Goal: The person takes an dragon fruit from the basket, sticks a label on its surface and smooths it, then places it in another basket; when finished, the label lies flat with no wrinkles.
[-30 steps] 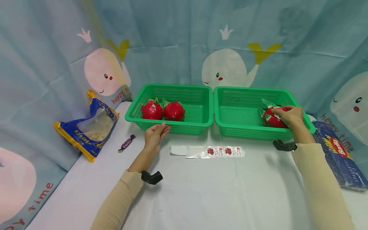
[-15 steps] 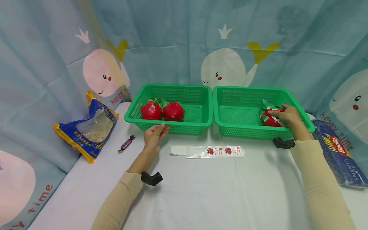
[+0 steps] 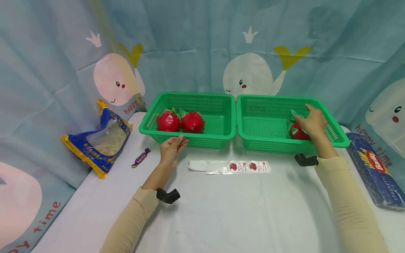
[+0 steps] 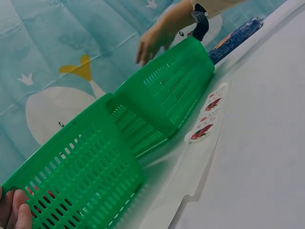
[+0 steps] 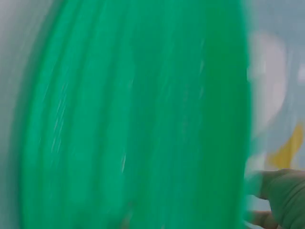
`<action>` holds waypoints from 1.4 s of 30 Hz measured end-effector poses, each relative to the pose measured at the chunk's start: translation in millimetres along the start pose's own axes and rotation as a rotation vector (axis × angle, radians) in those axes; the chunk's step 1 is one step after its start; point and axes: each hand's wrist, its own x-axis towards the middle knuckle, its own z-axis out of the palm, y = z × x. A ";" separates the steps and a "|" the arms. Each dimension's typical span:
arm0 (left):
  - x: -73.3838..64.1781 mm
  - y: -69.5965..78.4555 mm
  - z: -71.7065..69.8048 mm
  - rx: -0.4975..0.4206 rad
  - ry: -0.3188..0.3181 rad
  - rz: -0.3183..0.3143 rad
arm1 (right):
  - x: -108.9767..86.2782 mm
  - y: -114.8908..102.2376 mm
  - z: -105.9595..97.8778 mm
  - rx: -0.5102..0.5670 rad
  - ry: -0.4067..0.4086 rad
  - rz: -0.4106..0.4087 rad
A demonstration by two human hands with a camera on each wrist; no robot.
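Note:
My left hand [image 3: 169, 151] pinches the front rim of the left green plastic basket [image 3: 218, 136], thumb on top; its fingers [image 4: 20, 210] show at the rim in the left wrist view. Inside that basket, two red dragon fruits [image 3: 168, 121] with green leafy tips sit side by side. Over the right green basket [image 3: 259, 140], my right hand [image 3: 314, 123] hovers with thumb and fingers spread, holding nothing. A third dragon fruit [image 3: 297, 131] lies below it in that basket, partly covered by the hand. The right wrist view is blurred.
A strip of dragon fruit stickers [image 3: 243, 166] lies in front of the baskets. Left are a purple wrapped candy [image 3: 140, 157] and a blue-yellow bag [image 3: 101, 140]. A blue spaghetti pack [image 3: 378, 172] lies right. A whale-print curtain [image 3: 190, 45] hangs behind.
My right hand has let go of the dragon fruit in the right basket, risen a little and spread its fingers. The left hand has stayed at the left basket's rim.

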 end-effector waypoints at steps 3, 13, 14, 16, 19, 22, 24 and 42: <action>-0.1 2.1 0.9 0.010 0.012 0.010 | 0.8 -40.7 21.1 0.049 -0.023 -0.107; 2.4 -4.9 1.9 0.013 0.054 0.057 | -15.2 -171.8 137.1 0.332 -0.329 -0.266; 2.4 -5.4 2.2 0.020 0.051 0.062 | -16.7 -181.6 147.9 0.333 -0.362 -0.245; 2.2 -6.1 3.0 0.030 0.047 0.070 | -17.9 -197.3 168.0 0.344 -0.413 -0.204; 1.6 -6.6 3.8 0.031 0.044 0.079 | -17.2 -212.2 190.5 0.356 -0.456 -0.147; 0.8 -6.6 3.6 0.034 0.042 0.088 | -14.5 -220.3 203.5 0.354 -0.472 -0.116; 0.2 -6.7 3.0 0.038 0.040 0.093 | -11.9 -223.8 209.5 0.322 -0.485 -0.102; 0.0 -10.5 -2.9 0.047 0.005 0.136 | 25.3 -213.7 259.7 0.350 -0.543 0.021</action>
